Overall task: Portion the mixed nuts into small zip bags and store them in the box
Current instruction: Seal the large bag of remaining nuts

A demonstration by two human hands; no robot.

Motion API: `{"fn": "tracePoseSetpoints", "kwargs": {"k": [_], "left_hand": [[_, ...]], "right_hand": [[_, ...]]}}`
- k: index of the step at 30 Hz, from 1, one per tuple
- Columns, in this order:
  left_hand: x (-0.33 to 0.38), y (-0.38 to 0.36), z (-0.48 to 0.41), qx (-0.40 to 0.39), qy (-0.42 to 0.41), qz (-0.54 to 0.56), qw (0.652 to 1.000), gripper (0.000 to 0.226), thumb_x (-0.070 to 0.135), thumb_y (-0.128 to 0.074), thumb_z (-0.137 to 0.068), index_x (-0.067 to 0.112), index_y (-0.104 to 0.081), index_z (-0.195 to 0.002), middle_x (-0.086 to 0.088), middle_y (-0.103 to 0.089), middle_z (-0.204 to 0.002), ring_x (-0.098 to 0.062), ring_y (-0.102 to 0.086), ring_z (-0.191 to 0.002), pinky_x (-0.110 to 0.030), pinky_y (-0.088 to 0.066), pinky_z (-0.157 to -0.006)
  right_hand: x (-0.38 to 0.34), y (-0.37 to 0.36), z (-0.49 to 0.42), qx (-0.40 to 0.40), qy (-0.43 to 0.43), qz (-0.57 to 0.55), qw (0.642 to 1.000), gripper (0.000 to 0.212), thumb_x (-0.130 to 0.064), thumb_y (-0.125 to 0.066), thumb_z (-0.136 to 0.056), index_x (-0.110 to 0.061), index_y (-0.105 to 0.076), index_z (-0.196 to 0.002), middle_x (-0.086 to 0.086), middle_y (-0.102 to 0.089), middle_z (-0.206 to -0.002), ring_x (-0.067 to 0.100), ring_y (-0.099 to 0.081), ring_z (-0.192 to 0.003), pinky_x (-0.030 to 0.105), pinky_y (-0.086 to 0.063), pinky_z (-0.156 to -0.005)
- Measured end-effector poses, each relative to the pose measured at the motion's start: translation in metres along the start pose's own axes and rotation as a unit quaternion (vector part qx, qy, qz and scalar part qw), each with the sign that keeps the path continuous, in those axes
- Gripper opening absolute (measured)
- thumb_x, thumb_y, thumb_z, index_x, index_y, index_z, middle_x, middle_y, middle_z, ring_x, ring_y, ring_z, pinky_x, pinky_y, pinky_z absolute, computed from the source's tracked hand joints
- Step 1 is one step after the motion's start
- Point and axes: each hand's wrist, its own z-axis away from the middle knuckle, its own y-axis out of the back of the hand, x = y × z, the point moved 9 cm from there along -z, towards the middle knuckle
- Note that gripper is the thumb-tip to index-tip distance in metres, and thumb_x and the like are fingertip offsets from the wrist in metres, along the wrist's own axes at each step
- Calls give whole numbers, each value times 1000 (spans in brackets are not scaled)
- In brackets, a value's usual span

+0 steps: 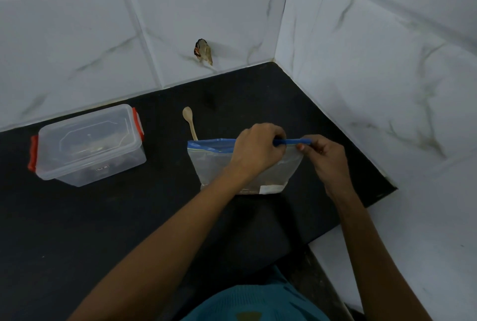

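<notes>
Zip bag [219, 165] stands upright on the black table [77, 217]. It is clear-sided, with a blue zip strip [206, 143] along its top, and both grips are on that strip. The left grip [258, 149], a bare hand, has its fingers curled over the strip about midway along. The right grip [329, 159], the other bare hand, pinches the strip's right end between thumb and fingertip, just beside the left one. Left of the left grip the strip looks wider and looser, but I can't tell whether it is sealed there.

Below the grips, the bottom of the bag holds something pale that I can't make out. Behind the left grip and a little to its left, a wooden spoon [189, 121] lies on the table, its handle end hidden behind the bag's top corner.

Well to the left of both grips sits a clear plastic box [87, 145] with its lid on, red clasps at either end and dim contents. Beyond the grips, white tiled walls [206, 10] meet in a corner.
</notes>
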Motion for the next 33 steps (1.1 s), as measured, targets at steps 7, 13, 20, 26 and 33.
{"fn": "tracePoseSetpoints", "kwargs": {"k": [7,13,20,26,33], "left_hand": [[3,-4,-2,-37,-2,-30,999,26,31,-58,-87,20,-59,-112,2,-61,-111,-13,-57,-99,-32,-46,-88],[4,0,-5,-21,10,-35,999,23,24,-56,-90,20,-62,-112,2,-64,-105,-11,-57,-96,-26,-41,-86],[0,3,-3,-5,27,17,999,20,21,-60,-88,17,-65,-107,1,-65,-104,-10,-58,-97,-25,-44,-87],[0,-1,-2,-27,8,1,1000,25,23,-60,-87,17,-63,-111,1,-64,-109,-11,-58,-100,-27,-45,-88],[-2,-1,-2,-13,11,9,1000,25,24,-60,-88,18,-63,-111,1,-64,-110,-10,-58,-100,-27,-45,-89]], "right_hand": [[-2,-9,-2,5,19,20,1000,11,-3,-52,-89,-10,-56,-98,-9,-54,-82,0,-55,-76,3,-45,-63],[1,-5,1,-8,-9,-19,1000,15,-7,-57,-87,-18,-58,-97,-10,-59,-86,1,-59,-81,5,-48,-68],[6,5,2,-1,-26,-62,998,16,-6,-60,-84,-14,-63,-98,-1,-65,-92,6,-63,-86,19,-52,-77],[-2,7,3,40,8,-64,997,20,3,-59,-82,-16,-63,-85,-6,-62,-86,0,-61,-79,11,-50,-69],[-1,3,7,-2,-36,-107,994,21,-2,-54,-86,-22,-61,-84,-5,-63,-88,6,-60,-86,20,-49,-76]]}}
